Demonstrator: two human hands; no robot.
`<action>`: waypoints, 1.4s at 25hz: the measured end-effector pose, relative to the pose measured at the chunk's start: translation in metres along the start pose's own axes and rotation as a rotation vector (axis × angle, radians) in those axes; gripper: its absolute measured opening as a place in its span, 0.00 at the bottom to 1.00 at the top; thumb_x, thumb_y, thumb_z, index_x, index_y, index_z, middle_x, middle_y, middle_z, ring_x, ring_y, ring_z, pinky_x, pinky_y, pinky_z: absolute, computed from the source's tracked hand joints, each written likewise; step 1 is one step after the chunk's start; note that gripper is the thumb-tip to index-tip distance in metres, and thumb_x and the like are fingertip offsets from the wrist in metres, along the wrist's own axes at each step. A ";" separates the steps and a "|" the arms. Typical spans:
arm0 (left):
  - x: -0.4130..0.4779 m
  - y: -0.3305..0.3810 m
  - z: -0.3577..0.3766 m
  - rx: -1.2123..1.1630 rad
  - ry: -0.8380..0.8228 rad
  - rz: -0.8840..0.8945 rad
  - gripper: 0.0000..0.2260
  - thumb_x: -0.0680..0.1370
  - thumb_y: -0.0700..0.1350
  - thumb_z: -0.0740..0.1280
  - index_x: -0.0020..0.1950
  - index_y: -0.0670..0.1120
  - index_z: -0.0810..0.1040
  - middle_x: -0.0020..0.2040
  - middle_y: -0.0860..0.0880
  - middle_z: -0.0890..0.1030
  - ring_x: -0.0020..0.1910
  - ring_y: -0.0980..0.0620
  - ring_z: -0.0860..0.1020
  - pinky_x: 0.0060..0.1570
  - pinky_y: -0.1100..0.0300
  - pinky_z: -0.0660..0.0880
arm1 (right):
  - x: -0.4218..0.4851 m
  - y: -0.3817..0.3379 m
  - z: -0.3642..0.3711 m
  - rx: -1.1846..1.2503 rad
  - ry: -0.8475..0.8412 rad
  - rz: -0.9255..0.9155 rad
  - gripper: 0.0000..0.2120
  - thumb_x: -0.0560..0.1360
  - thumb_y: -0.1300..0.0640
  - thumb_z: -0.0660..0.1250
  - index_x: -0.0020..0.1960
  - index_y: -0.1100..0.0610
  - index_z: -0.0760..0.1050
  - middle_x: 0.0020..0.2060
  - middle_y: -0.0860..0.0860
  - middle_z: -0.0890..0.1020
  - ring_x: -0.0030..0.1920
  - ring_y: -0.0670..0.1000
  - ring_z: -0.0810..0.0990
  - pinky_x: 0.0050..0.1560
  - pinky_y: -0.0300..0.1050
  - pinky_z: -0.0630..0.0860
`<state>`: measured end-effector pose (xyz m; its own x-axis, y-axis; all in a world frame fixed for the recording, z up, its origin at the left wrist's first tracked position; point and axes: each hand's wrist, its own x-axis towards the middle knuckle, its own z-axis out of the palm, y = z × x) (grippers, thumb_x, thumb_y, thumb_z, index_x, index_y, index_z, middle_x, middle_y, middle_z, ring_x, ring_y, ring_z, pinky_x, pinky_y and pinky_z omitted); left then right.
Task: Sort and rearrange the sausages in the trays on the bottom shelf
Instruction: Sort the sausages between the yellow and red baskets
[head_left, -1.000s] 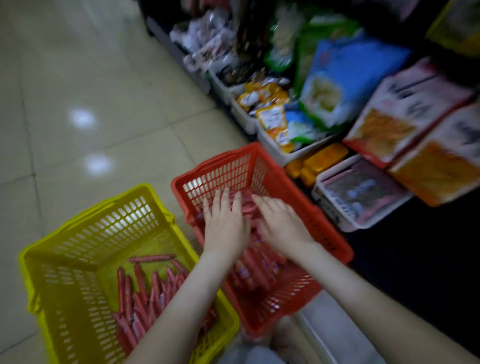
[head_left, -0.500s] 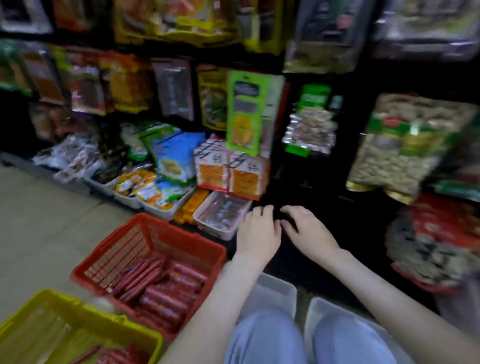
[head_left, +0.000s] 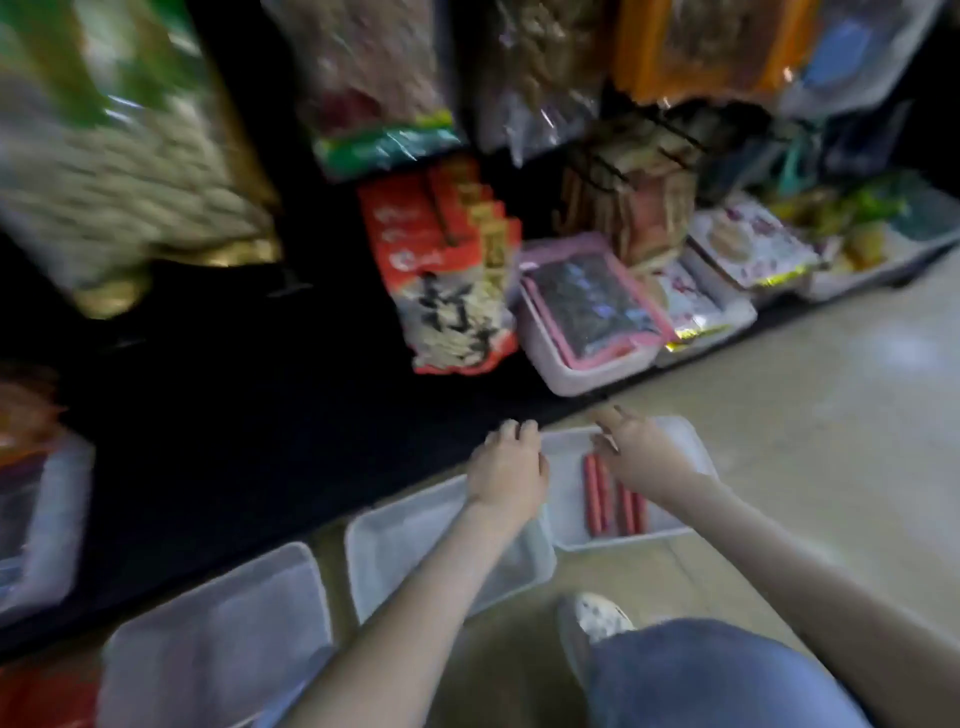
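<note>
A beige tiled floor (head_left: 831, 441) runs along a dark bottom shelf (head_left: 234, 415) in a shop aisle, and the whole view is smeared by motion. On the shelf stand a red pack (head_left: 452, 270) with large dark characters, a pink-rimmed bin (head_left: 561, 374) holding a dark packet, and further bins of snack packs to the right; large bags hang above. Three pale plastic trays lie in a row on the floor just before the shelf edge: a left tray (head_left: 218, 623), a middle tray (head_left: 405, 540) and a right tray (head_left: 563, 499). The sausages (head_left: 595, 499), a few red sticks, lie side by side lengthwise in the right tray, some hidden under the right forearm. The left hand (head_left: 511, 467) hangs over the gap between the middle and right trays, back up, fingers curled downward near the right tray's far corner; the blur leaves it unclear whether it grips the rim or anything else. The right hand (head_left: 641, 457) hovers over the right tray just above the far ends of the sausages, fingers loosely spread, forefinger stretched toward the shelf, with nothing seen in its grasp. A jeans-clad knee (head_left: 717, 670) and a pale shoe (head_left: 597, 618) show at the bottom.
</note>
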<state>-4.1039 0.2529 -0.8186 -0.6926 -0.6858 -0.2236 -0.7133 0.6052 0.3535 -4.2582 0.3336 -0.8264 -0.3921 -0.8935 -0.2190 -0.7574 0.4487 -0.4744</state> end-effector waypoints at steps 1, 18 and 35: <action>0.014 0.010 0.028 -0.007 -0.074 -0.005 0.18 0.81 0.47 0.57 0.70 0.45 0.65 0.67 0.44 0.69 0.64 0.42 0.70 0.59 0.52 0.68 | -0.001 0.035 0.010 0.030 0.001 0.073 0.19 0.78 0.61 0.60 0.68 0.60 0.68 0.62 0.58 0.75 0.61 0.59 0.74 0.60 0.48 0.69; 0.161 0.029 0.337 -0.372 -0.400 -0.194 0.39 0.77 0.38 0.66 0.79 0.50 0.45 0.76 0.42 0.54 0.72 0.41 0.61 0.69 0.49 0.62 | 0.091 0.245 0.242 0.513 -0.006 0.755 0.32 0.71 0.53 0.70 0.70 0.56 0.60 0.63 0.59 0.70 0.60 0.60 0.72 0.63 0.52 0.68; 0.072 0.045 0.106 -1.259 -0.546 -0.308 0.16 0.75 0.35 0.69 0.61 0.46 0.76 0.54 0.45 0.83 0.54 0.46 0.82 0.59 0.46 0.76 | -0.021 0.108 0.033 1.406 -0.066 0.523 0.17 0.72 0.69 0.68 0.60 0.62 0.75 0.52 0.59 0.83 0.53 0.59 0.82 0.55 0.53 0.78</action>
<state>-4.1970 0.2738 -0.9146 -0.6894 -0.3055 -0.6568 -0.4705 -0.5005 0.7267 -4.3143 0.4003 -0.9009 -0.4000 -0.6592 -0.6368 0.5779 0.3578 -0.7335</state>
